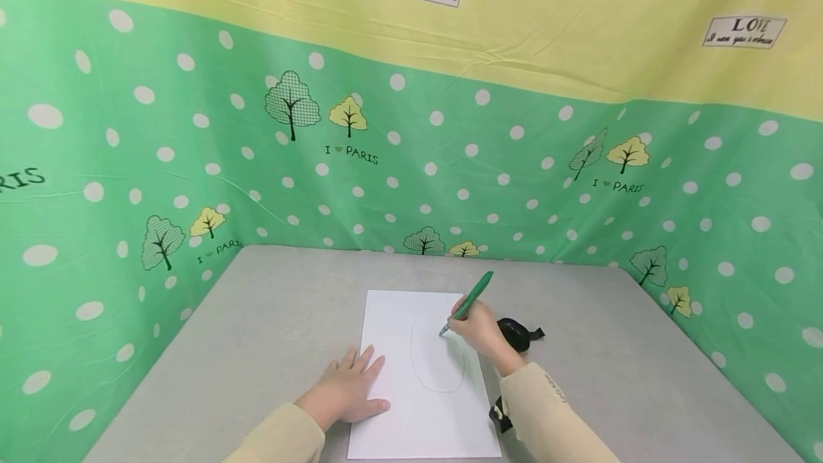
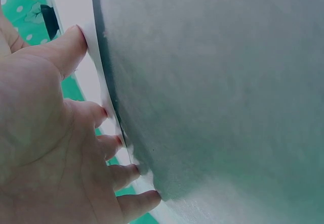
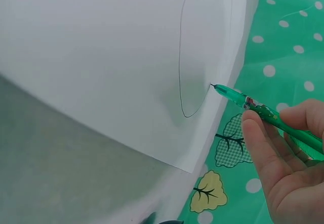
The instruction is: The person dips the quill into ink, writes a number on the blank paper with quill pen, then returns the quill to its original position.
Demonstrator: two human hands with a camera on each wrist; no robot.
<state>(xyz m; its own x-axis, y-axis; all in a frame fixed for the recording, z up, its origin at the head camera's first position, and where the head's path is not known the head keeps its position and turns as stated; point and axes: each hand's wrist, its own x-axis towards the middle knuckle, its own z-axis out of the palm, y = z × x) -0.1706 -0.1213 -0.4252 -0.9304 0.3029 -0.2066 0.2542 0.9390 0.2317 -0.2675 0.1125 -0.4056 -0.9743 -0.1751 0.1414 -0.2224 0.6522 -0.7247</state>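
A white sheet of paper point(image 1: 418, 427) lay on a grey surface point(image 1: 283, 320), at the lower centre of the head view, taller than it was wide. On it, a thin dark line point(image 1: 412, 356) curved into a long, U-shaped outline in the upper and middle part of the sheet.

The person's left hand point(image 1: 347, 384), lower left of centre, was spread, its thumb and fingers apart, resting over the left edge of the paper. The left wrist view showed the palm, with the fingertips along that edge.

The right hand point(image 1: 479, 326), right of centre near the sheet's upper right corner, pinched a green pen point(image 1: 474, 293) between thumb and fingers. The pen slanted, its top end toward the upper right and its tip down at the paper. In the right wrist view, the tip met the end of the curved line, and small printed decorations showed on the barrel.

Both arms came in from the bottom of the frame in cream sleeves point(image 1: 553, 413). Just beside the right wrist was a rounded black object point(image 1: 514, 335) with a short strap. Behind everything hung a green and yellow cloth point(image 1: 360, 191) with white dots, printed trees and lettering.
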